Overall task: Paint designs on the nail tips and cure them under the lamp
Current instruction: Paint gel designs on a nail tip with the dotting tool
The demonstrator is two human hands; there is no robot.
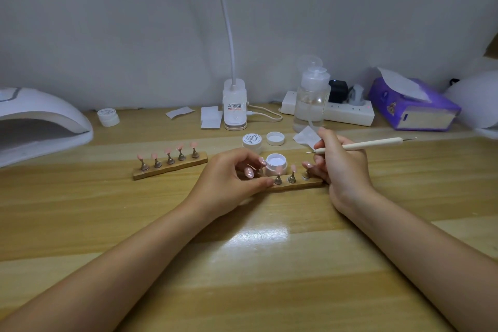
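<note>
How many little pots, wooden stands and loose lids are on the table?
Small white round plastic pots: 3
Long wooden nail tip stands: 2
Loose white round lids: 1
Total: 6

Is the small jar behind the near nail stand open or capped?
Open: the small jar shows white contents, and a loose lid lies behind it.

Left hand hides left end of near nail stand. Curing lamp cut by left edge. Jar label text too small to read.
</note>
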